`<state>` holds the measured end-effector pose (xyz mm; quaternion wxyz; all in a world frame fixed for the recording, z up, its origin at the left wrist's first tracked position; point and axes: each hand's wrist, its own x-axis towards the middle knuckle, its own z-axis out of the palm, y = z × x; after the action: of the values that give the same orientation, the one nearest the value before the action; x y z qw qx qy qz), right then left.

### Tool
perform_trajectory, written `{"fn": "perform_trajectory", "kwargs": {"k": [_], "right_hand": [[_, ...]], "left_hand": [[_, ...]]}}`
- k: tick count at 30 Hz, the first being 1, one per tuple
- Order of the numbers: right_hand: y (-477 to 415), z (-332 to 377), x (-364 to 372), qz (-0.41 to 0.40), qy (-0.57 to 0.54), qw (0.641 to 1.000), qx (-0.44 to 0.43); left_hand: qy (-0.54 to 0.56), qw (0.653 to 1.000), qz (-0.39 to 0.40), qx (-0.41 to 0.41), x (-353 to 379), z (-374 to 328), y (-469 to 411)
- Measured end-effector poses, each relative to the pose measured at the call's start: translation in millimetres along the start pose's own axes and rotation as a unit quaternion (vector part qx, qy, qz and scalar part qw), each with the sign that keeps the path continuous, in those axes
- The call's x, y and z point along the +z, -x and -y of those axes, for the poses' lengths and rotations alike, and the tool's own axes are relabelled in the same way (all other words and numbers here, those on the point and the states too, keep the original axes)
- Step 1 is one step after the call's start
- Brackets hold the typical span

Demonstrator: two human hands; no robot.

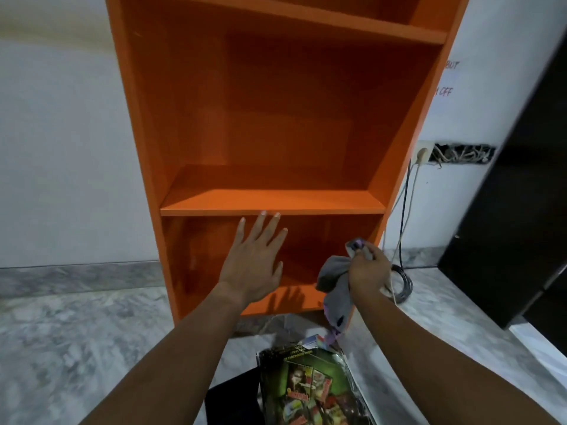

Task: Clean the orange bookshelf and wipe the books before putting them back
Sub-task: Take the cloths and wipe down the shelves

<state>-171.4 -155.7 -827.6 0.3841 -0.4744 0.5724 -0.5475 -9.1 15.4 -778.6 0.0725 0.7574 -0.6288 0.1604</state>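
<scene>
Head cam: left hand (256, 262) spread w/ palm fwd; right hand (368, 268) gripping cloth (334, 283).

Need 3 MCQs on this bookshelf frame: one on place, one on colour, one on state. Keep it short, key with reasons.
1. Where do the books lie?
A. on the middle shelf
B. on the floor in front of the bookshelf
C. on top of the dark cabinet

2. What colour is the cloth?
A. grey
B. bright yellow
C. red

3. How is the left hand?
A. closed round a book
B. open, fingers spread, holding nothing
C. gripping the cloth

Key: 1 B, the pile lies on the marble floor below the orange bookshelf, whose visible shelves hold nothing. 2 A, the cloth bunched in the right hand is grey, with some purple at the ends. 3 B, the left hand is flat and open before the lower compartment, fingertips near the shelf edge.
</scene>
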Motion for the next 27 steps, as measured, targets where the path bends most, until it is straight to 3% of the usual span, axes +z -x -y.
{"fn": "perform_trajectory", "kwargs": {"k": [2, 4, 9, 12, 14, 17, 23, 25, 27], "right_hand": [[-10.0, -17.0, 12.9, 0.019, -0.026, 0.996, 0.078], [-21.6, -30.5, 27.5, 0.040, -0.018, 0.995, 0.086], [-48.7, -56.4, 51.6, 0.128, 0.155, 0.977, -0.073], [-56.0, -102.6, 64.1, 0.218, 0.304, 0.918, -0.134], [-52.8, -139.5, 66.5, 0.286, 0.403, 0.854, -0.163], [-53.3, -176.1, 73.6, 0.298, 0.509, 0.781, -0.206], [-63.8, -178.1, 101.7, 0.286, 0.577, 0.727, -0.237], [-67.9, -172.3, 115.5, 0.311, 0.558, 0.734, -0.232], [-74.2, -176.2, 133.8, 0.291, 0.497, 0.785, -0.229]], "left_hand": [[0.014, 0.999, 0.048, 0.006, 16.0, -7.6, -6.4], [0.045, 0.993, 0.108, -0.017, 36.1, -12.0, -16.0], [0.127, 0.961, 0.221, -0.103, 87.3, -9.1, -38.0], [0.174, 0.929, 0.271, -0.181, 119.3, 2.5, -44.4], [0.189, 0.912, 0.291, -0.220, 137.8, 12.8, -44.8], [0.180, 0.901, 0.308, -0.245, 162.9, 28.0, -42.1], [0.169, 0.900, 0.284, -0.285, 189.7, 62.7, -33.1], [0.152, 0.906, 0.286, -0.272, 190.7, 79.0, -25.0], [0.155, 0.905, 0.299, -0.261, 188.8, 96.8, -14.4]]}}
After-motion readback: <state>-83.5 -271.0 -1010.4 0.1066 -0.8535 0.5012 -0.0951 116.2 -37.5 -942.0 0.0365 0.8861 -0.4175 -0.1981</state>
